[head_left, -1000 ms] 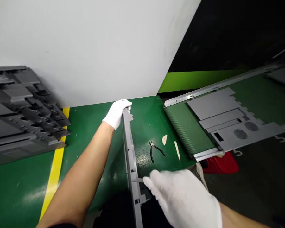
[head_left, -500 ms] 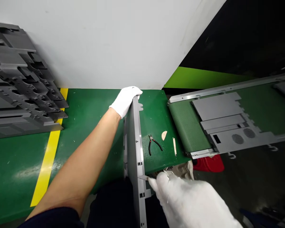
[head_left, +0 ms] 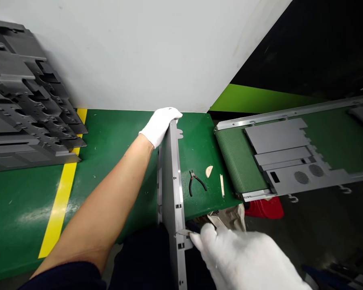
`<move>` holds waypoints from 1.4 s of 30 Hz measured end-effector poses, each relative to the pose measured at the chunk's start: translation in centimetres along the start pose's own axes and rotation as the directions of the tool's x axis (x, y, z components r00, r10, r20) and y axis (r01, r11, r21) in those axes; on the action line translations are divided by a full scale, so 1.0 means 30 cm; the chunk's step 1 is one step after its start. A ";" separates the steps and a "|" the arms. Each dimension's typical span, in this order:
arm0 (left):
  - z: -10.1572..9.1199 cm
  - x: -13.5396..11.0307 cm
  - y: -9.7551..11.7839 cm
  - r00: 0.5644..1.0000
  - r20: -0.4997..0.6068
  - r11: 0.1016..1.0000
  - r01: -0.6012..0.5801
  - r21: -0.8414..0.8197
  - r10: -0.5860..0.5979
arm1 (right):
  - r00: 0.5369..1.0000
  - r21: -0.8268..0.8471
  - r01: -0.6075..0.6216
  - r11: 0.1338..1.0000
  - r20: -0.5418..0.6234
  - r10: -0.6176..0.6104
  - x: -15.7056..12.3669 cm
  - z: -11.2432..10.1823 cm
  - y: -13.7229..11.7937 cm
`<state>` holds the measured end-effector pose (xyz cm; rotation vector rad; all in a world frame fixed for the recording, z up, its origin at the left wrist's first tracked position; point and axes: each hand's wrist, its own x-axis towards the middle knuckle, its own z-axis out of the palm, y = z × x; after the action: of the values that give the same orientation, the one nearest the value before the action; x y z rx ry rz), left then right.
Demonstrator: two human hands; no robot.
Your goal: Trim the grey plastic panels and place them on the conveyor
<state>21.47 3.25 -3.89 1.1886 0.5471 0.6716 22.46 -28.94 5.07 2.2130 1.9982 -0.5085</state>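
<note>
A grey plastic panel (head_left: 171, 177) stands on edge in front of me, its narrow side with small slots turned up. My left hand (head_left: 161, 125), in a white glove, is wrapped over the panel's far end. Low on the right, my gloved right hand (head_left: 238, 253) pinches a small knife blade (head_left: 184, 232); its handle is hidden in the glove. The blade's tip touches the panel's near edge, just above a slot. Side cutters (head_left: 196, 182) with black handles lie spread on the green table (head_left: 117, 161), right of the panel.
Several grey panels (head_left: 27, 100) lean stacked on the left, by a yellow tape strip (head_left: 60, 197). A pale half-round piece (head_left: 209, 171) and a thin pale strip (head_left: 222, 185) lie near the cutters. On the right, a conveyor (head_left: 240, 161) carries another grey panel (head_left: 293, 157). Below it is something red (head_left: 264, 208).
My right hand has slid the blade slightly nearer to me along the panel's edge. My left hand keeps its hold on the far end. The view has shifted a little.
</note>
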 end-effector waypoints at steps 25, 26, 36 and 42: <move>-0.002 0.004 0.010 0.995 0.044 0.996 0.088 0.017 -0.089 | 0.971 0.484 -0.066 0.873 -0.168 0.167 0.410 -0.143 0.240; -0.005 0.010 0.007 0.992 0.044 0.993 0.115 -0.008 -0.115 | 0.968 0.411 -0.073 0.909 -0.190 0.164 0.463 -0.153 0.260; -0.006 0.018 0.010 0.985 -0.015 0.979 0.169 -0.118 -0.171 | 0.970 -0.016 -0.128 0.992 -0.209 0.121 0.685 -0.255 0.268; -0.005 0.007 0.011 0.988 -0.029 0.987 0.147 -0.067 -0.149 | 0.976 -0.175 -0.139 0.975 -0.190 0.105 0.671 -0.276 0.245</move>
<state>21.45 3.59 -3.62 1.0666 0.6317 0.5795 32.57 -8.31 5.33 2.3160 1.8830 -0.1041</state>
